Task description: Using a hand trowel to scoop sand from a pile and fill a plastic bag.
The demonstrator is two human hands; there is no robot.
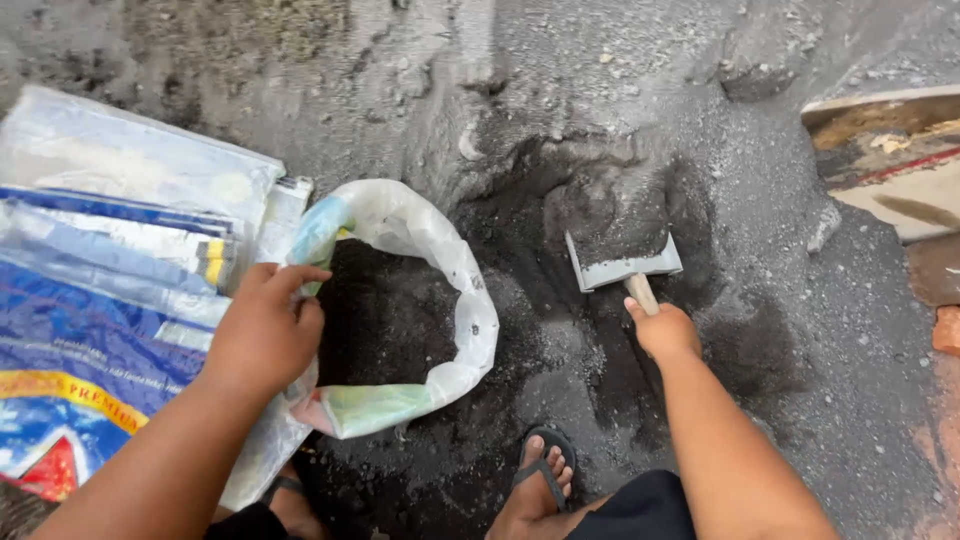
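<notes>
On ground: left hand [265, 330] grips sack rim [330, 225]; right hand [665, 330] grips scoop [625, 268].

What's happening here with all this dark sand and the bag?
A person crouches over a pile of dark sand. Their left hand holds open the rim of a white plastic sack, which already has dark sand inside. Their right hand grips the wooden handle of a small grey shovel, its blade loaded with sand. Printed empty sacks lie flat beside the open one.
</notes>
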